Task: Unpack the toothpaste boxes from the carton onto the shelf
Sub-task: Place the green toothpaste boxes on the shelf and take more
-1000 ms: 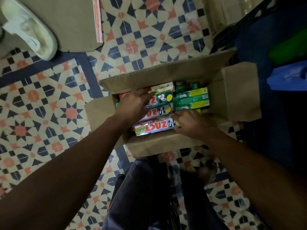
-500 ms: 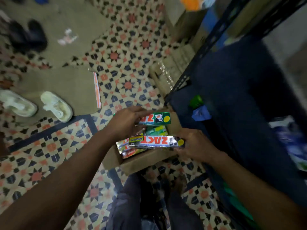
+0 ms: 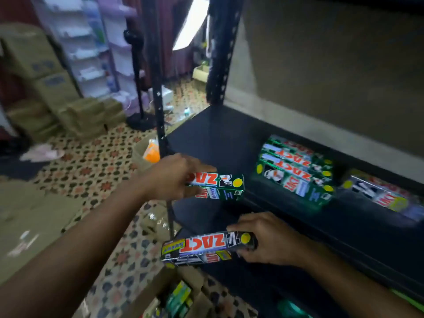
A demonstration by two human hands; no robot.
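My left hand [image 3: 171, 177] grips a green toothpaste box [image 3: 220, 187] by its left end and holds it level just over the front left edge of the black shelf [image 3: 218, 136]. My right hand [image 3: 261, 239] grips the right end of a silver toothpaste box [image 3: 206, 247], lower and in front of the shelf. A stack of green toothpaste boxes [image 3: 296, 173] lies on the shelf to the right, with silver ones [image 3: 385, 196] further right. The open carton [image 3: 183, 292] sits on the floor below, with more boxes inside.
A black perforated shelf post [image 3: 158, 88] stands just behind my left hand. A lower shelf [image 3: 286, 283] lies beneath. Stacked cardboard cartons [image 3: 57, 104] and a small box with an orange item [image 3: 151, 152] stand on the patterned tile floor at left.
Both hands lifted a toothpaste box each out of the carton and rose to shelf height. My view swung up from the floor to the shelf.
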